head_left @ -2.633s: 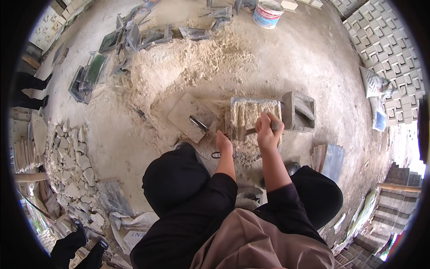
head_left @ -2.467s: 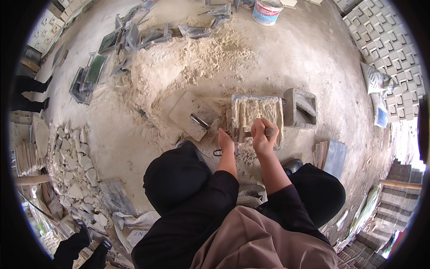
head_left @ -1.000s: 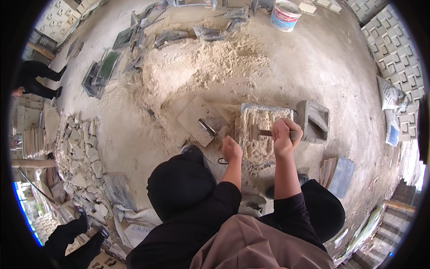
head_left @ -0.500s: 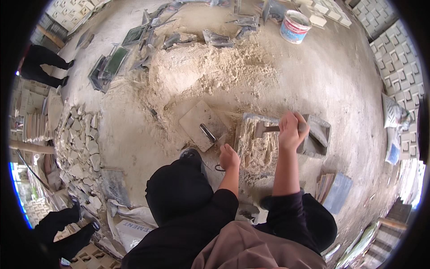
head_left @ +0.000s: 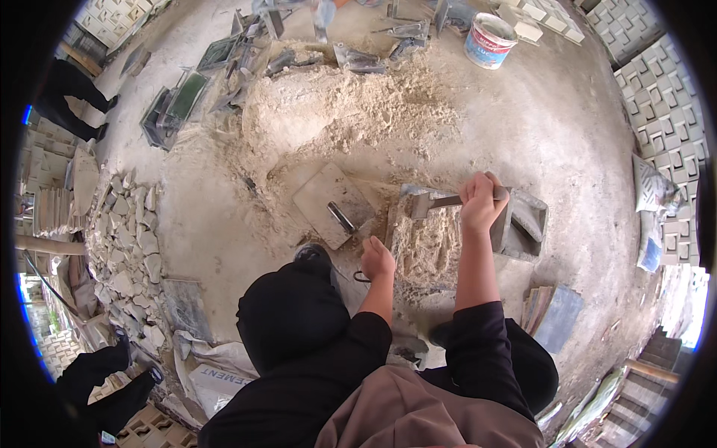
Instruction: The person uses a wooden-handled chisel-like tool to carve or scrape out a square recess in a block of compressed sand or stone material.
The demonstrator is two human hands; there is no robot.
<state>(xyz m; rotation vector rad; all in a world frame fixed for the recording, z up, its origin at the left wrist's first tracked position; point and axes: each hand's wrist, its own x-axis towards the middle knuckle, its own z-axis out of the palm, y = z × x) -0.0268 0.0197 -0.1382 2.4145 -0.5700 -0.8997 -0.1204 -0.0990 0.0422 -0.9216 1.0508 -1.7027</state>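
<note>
My right hand [head_left: 482,201] grips the handle of a hammer [head_left: 446,201], its head over the far part of a rectangular mould [head_left: 391,243] filled with crumbly, sandy mix [head_left: 427,250]. Beside the mould's left edge my left hand [head_left: 378,257] is closed; what its fingers hold, if anything, is hidden. A dark curved loop [head_left: 361,276] shows next to that wrist. To the left, a shiny metal cylinder [head_left: 341,217] lies on a square, dusty plate [head_left: 317,196]. Right of the mould sits a grey open box [head_left: 539,246] with a slanted piece inside.
Loose sandy mix [head_left: 351,112] is heaped ahead. Metal mould parts [head_left: 183,101] lie beyond, with a bucket [head_left: 490,41] at far right. Broken stone pieces [head_left: 123,239] cover the left. Thin plates [head_left: 556,317] lean at right. Other people's legs [head_left: 75,97] show at left.
The hammer has shifted slightly left and up with my right hand, and its head now sits nearer the mould's far left corner. My left hand stays beside the mould.
</note>
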